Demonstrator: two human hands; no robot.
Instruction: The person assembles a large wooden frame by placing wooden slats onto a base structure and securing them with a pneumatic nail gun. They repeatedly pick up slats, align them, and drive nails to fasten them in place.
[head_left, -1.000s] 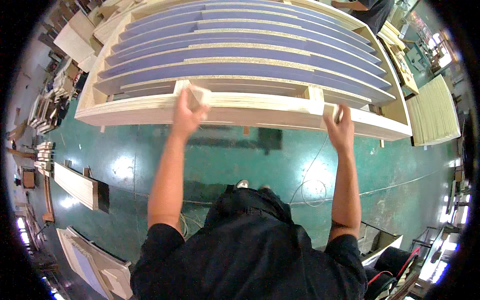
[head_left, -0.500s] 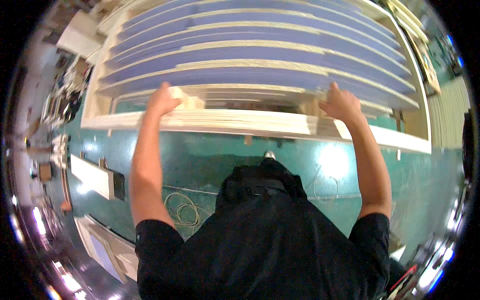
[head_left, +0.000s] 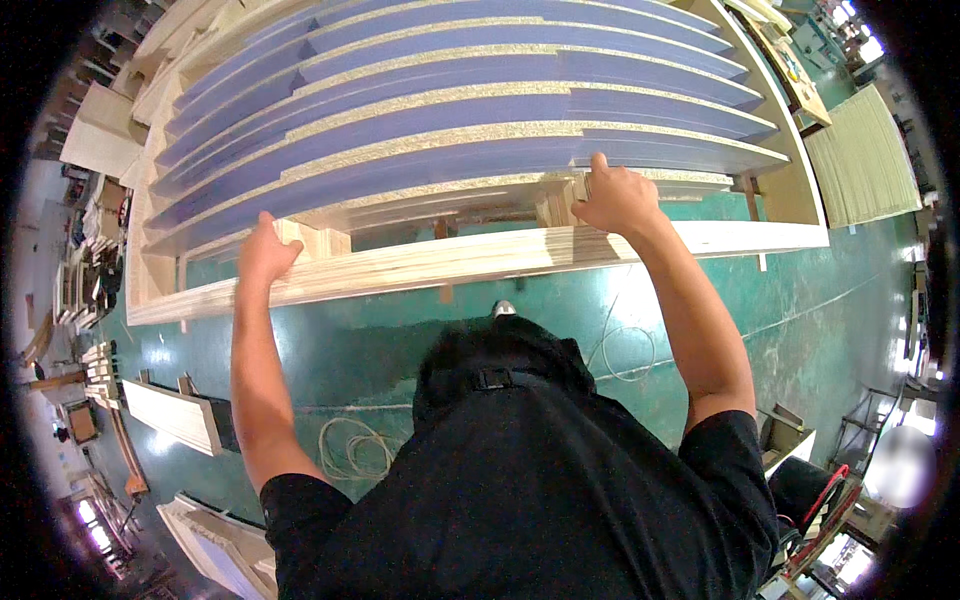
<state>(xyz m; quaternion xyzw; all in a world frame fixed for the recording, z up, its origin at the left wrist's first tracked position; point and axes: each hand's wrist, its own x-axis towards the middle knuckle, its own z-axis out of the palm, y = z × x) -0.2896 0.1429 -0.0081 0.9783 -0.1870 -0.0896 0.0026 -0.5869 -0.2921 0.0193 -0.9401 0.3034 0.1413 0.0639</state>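
Both my arms reach forward over a large pale wooden frame (head_left: 450, 262) holding rows of boards (head_left: 420, 110) with blue-violet faces and rough, pale edges. Behind the near rail, my left hand (head_left: 266, 252) is closed over the end of a short wooden block (head_left: 318, 240), thumb turned inward. Farther right, my right hand (head_left: 618, 197) closes the same way over a second wooden block (head_left: 556, 204), with its forefinger close to the nearest blue board. The undersides of both grips are hidden by the hands.
Stacked pale sheets (head_left: 865, 155) stand at the right. A coiled hose (head_left: 355, 448) lies on the green floor near my left side. A white board (head_left: 172, 415) and a panel (head_left: 215, 540) lie at the left. A dark bin with a red handle (head_left: 810, 490) is at lower right.
The view has swung, so the frame now tilts down toward the left and appears further left. Both hands keep their places on the blocks.
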